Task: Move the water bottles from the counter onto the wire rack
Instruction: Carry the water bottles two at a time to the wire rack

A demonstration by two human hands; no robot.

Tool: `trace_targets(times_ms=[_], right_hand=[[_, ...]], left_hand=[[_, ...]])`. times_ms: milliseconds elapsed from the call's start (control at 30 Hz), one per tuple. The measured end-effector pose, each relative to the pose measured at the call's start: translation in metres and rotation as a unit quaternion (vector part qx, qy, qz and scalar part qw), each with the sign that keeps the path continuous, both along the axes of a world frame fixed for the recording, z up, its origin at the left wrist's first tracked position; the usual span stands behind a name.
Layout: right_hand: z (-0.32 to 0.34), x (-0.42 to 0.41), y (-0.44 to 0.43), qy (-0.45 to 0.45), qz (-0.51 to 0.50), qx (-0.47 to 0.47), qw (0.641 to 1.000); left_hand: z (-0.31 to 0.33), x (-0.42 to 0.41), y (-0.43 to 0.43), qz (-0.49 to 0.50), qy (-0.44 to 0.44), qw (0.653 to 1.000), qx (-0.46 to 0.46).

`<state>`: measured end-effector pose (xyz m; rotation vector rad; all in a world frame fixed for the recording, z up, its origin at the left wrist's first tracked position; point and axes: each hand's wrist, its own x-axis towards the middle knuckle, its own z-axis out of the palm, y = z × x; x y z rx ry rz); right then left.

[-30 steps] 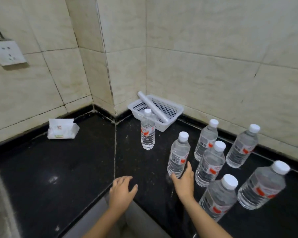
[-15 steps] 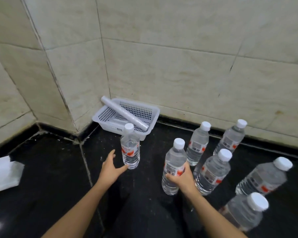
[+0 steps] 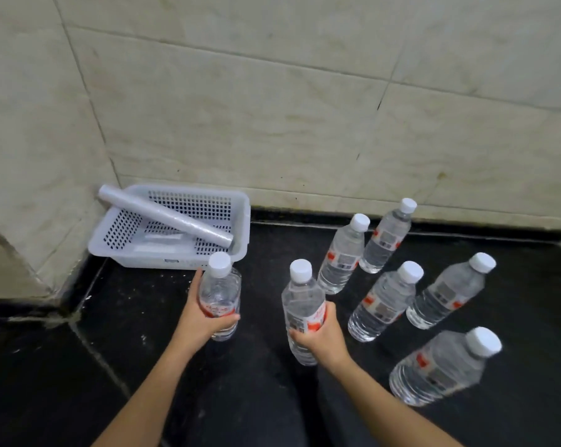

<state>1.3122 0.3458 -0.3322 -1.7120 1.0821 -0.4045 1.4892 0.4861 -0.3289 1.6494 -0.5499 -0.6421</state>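
Several clear water bottles with white caps and red labels stand on a black counter point(image 3: 137, 317). My left hand point(image 3: 201, 321) grips the leftmost bottle point(image 3: 219, 291) around its label. Around the middle of a second bottle point(image 3: 301, 304) my right hand point(image 3: 319, 337) is wrapped. To the right stand more bottles: one at the back point(image 3: 343, 253), another point(image 3: 387, 235) near the wall, one point(image 3: 384, 301) in the middle, one point(image 3: 450, 290) further right and one point(image 3: 443, 366) nearest me. No wire rack is in view.
A white perforated plastic basket point(image 3: 240, 221) sits in the corner against the tiled wall point(image 3: 272, 108), with a roll of clear film point(image 3: 163, 214) lying across it. Bare black counter stretches to the left.
My left hand has reached the leftmost bottle and taken hold of it. My right hand has tightened its hold on the second bottle. The view has moved closer and to the right.
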Motion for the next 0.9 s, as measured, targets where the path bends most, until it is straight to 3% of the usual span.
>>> trace_targets(times_ms=[267, 467, 700, 900], right_hand=[[0.009, 0.009, 0.018, 0.028, -0.037, -0.030, 0.998], [0.013, -0.021, 0.032, 0.017, -0.089, -0.025, 0.996], [0.019, -0.113, 0.053, 0.068, -0.093, -0.040, 0.993], [0.036, -0.245, 0.077, 0.026, -0.148, -0.064, 0.987]], left_hand=[[-0.016, -0.027, -0.010, 0.139, -0.033, 0.989, 0.027], [-0.002, -0.048, 0.000, 0.125, -0.026, 0.991, 0.031], [0.005, -0.115, 0.011, 0.069, -0.023, 0.997, 0.021], [0.035, -0.244, -0.001, 0.003, -0.016, 0.999, -0.032]])
